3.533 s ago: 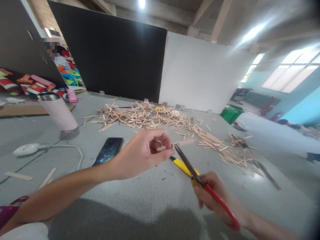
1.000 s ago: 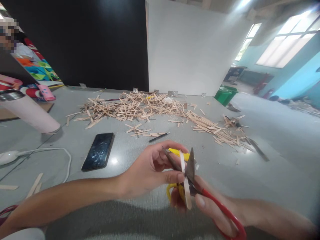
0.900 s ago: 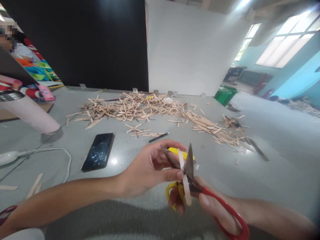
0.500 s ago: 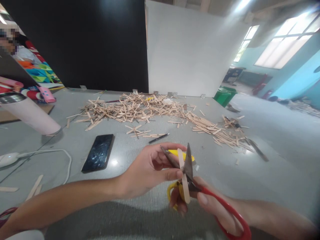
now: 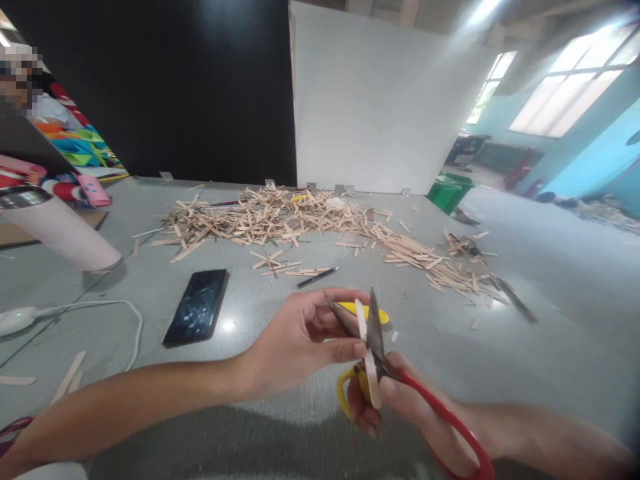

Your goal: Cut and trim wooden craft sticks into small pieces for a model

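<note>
Between the thumb and fingers of my left hand (image 5: 310, 337) is a flat wooden craft stick (image 5: 373, 380), held tilted above the table. My right hand (image 5: 415, 393) grips a pair of scissors (image 5: 375, 327) with one red handle and one yellow. Its blades are parted, and the stick crosses between them close to the pivot. A yellow object (image 5: 377, 315) shows just behind the blades; what it is I cannot tell. Beyond my hands lie a dark pen (image 5: 318, 277) and a few loose sticks.
A long heap of craft sticks (image 5: 260, 217) spreads across the back of the grey table. On the left are a phone (image 5: 196, 307), a white cable (image 5: 115, 303) and a pink tumbler (image 5: 65, 230). Black and white panels stand behind; a green bin (image 5: 447, 193) is at right.
The scissor blades have drawn slightly closer together, and my right hand has shifted a little to the left. My left hand keeps the stick in almost the same place.
</note>
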A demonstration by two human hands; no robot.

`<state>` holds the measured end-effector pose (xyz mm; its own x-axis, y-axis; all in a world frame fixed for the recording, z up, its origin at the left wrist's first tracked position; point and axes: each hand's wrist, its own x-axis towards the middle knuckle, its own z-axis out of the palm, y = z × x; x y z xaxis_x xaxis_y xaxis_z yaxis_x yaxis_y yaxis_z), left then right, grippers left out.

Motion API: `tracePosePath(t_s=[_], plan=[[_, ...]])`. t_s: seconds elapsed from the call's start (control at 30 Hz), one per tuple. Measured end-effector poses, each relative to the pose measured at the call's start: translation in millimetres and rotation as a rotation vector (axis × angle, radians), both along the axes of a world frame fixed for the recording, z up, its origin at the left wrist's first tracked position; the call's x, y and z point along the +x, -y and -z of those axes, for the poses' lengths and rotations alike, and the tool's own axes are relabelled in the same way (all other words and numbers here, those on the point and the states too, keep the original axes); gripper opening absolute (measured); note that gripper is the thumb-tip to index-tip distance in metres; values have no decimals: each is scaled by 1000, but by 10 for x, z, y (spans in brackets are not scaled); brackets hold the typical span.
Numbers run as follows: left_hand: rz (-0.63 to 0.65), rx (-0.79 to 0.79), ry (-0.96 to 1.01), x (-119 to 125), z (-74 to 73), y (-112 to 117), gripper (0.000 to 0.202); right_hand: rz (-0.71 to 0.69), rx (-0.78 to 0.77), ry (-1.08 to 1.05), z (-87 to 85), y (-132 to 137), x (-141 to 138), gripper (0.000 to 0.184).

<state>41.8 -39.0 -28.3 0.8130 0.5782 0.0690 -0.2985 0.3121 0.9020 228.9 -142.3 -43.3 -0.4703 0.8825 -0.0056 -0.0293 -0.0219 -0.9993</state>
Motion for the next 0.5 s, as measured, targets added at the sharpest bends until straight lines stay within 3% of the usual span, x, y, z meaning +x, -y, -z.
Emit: tracePosePath(t_s=[0.27,0.5], plan=[[-3,-29,-16,-5,-8,16,48,32,-28,59,-33,19,6,63],[-50,61,-77,-35,-19,46,49,57,78,124,-4,14,51,60]])
